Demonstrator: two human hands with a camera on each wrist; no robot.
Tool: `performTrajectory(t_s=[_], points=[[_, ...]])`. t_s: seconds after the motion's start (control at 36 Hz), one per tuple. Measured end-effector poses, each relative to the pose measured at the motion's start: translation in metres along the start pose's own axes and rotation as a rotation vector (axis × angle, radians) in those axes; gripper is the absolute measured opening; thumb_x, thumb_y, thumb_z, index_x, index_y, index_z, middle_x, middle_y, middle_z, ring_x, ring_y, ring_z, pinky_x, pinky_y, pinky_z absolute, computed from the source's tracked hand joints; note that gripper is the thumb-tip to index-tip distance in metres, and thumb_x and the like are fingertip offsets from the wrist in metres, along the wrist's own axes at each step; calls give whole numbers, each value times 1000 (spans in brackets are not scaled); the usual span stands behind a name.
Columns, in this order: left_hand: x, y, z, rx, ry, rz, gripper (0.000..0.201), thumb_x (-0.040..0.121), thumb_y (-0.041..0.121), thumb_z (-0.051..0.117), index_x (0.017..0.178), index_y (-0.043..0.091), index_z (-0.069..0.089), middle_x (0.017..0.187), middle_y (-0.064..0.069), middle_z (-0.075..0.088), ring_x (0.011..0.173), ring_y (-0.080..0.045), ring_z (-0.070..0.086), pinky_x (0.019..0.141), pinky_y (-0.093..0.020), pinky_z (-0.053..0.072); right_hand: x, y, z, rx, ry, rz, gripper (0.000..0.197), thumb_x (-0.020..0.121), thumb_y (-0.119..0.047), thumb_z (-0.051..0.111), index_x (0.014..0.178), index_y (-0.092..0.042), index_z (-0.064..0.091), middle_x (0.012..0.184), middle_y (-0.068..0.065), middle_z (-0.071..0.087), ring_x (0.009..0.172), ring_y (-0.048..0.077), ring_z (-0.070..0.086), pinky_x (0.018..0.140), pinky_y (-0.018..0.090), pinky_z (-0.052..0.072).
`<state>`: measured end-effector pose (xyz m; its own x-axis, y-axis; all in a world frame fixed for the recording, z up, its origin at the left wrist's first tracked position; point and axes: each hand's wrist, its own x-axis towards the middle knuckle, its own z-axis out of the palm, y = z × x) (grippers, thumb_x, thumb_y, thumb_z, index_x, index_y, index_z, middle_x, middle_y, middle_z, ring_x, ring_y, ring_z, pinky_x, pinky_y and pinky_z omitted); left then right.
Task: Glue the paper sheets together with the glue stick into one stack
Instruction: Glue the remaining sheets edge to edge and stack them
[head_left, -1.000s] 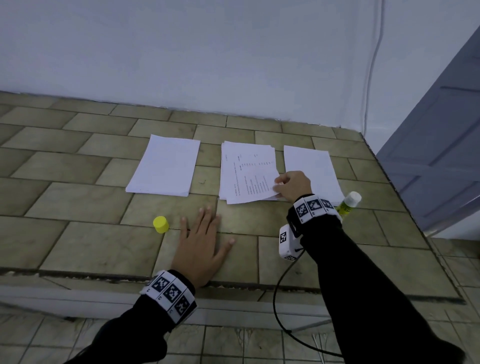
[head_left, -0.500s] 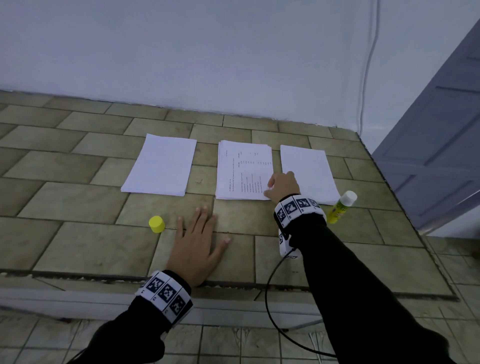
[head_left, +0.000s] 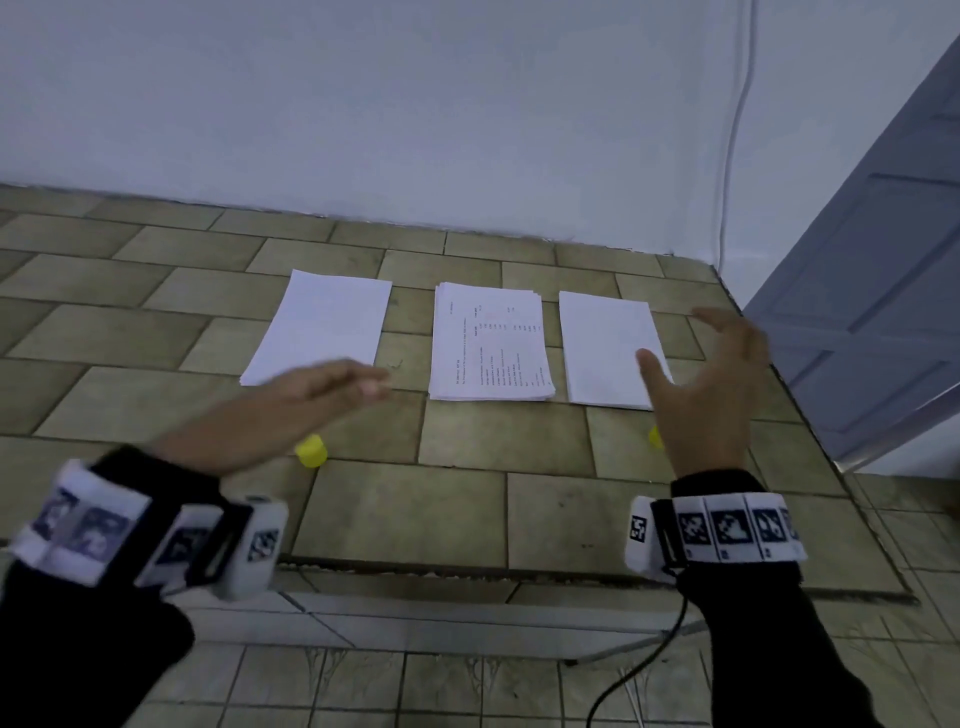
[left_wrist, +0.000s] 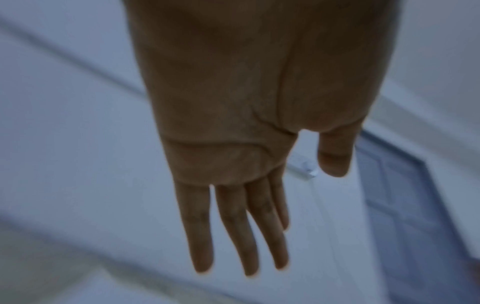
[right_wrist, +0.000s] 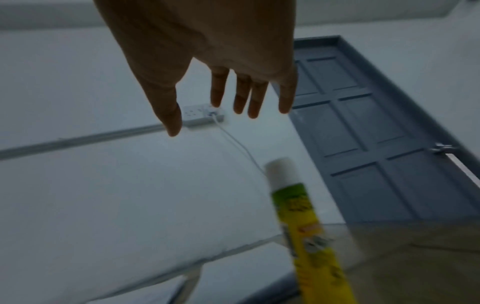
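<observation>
Three lots of paper lie side by side on the tiled surface: a blank left sheet (head_left: 322, 325), a printed middle stack (head_left: 491, 345) and a blank right sheet (head_left: 605, 345). The yellow glue cap (head_left: 311, 451) stands in front of the left sheet. The uncapped glue stick (right_wrist: 303, 222) lies under my right hand; only a yellow sliver (head_left: 654, 436) shows in the head view. My left hand (head_left: 311, 395) hovers above the cap with straight fingers and holds nothing. My right hand (head_left: 711, 384) is raised near the right sheet, fingers spread, empty.
A white wall (head_left: 415, 114) stands behind the papers. A grey door (head_left: 872, 312) is at the right. A power strip (right_wrist: 200, 115) with a white cable hangs on the wall. The tiled ledge's front edge (head_left: 519, 571) drops to a lower floor.
Both hands have lifted off the surface. The right hand let go of the middle stack's corner and moved right; the left rose from the tiles toward the left sheet.
</observation>
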<state>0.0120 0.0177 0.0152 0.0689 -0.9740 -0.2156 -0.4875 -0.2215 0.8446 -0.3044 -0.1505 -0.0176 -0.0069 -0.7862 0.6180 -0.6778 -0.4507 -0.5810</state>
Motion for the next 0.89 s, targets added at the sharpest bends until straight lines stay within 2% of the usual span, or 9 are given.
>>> performTrajectory(t_s=[0.06,0.14,0.22,0.33,0.44,0.53,0.69,0.81,0.89], points=[[9,3,-22,101,137,-27,61,77,73,48,122,33,60,121,23,64,114,5,54,88,-15,35,-2,14,-4,27,-16,171,69,74,-25,79,131,-5,45,132,14,46,123,28,43,99,29,32],[38,-10,-45,341,328,-165,53,97,54,48,137,21,51,132,4,56,120,-19,51,91,-30,36,-2,29,-6,55,-210,468,88,76,-30,80,141,0,31,139,16,41,128,28,42,93,28,32],[75,-33,-56,527,314,-317,64,95,54,47,144,12,41,146,-8,47,131,-28,45,103,-38,34,-4,42,-2,72,-372,600,84,79,-31,78,140,3,30,127,17,49,117,30,50,83,30,35],[112,-54,-50,686,199,-413,77,92,60,50,148,11,34,155,-10,35,137,-28,38,108,-39,31,-9,56,6,7,-451,604,56,84,-25,73,122,4,44,100,11,48,91,26,49,69,32,37],[133,-77,-38,797,133,-412,87,86,66,55,152,16,28,159,-6,26,144,-24,28,115,-36,25,-9,55,7,-59,-500,564,38,91,-14,61,122,2,47,112,20,55,91,25,46,74,32,35],[141,-89,-33,855,126,-424,88,85,67,55,152,15,29,157,-7,31,142,-24,32,114,-35,27,-10,52,7,-106,-532,536,36,93,-15,58,124,0,47,117,20,57,90,24,45,74,31,33],[141,-94,-34,875,168,-391,74,90,61,53,148,17,38,153,-6,39,137,-25,38,110,-34,30,-13,50,10,-96,-533,537,34,95,-14,56,124,1,46,116,19,57,90,24,45,74,31,33],[141,-97,-37,808,228,-359,64,95,55,50,144,15,44,150,-9,43,134,-28,41,109,-36,32,-14,51,11,-60,-529,552,34,95,-13,54,125,0,45,108,15,55,92,26,49,76,33,37],[139,-95,-44,686,317,-339,66,96,55,47,144,10,43,150,-12,43,133,-31,43,107,-39,33,-14,51,12,-59,-528,553,34,95,-12,55,125,0,44,102,9,50,99,31,54,77,34,38]])
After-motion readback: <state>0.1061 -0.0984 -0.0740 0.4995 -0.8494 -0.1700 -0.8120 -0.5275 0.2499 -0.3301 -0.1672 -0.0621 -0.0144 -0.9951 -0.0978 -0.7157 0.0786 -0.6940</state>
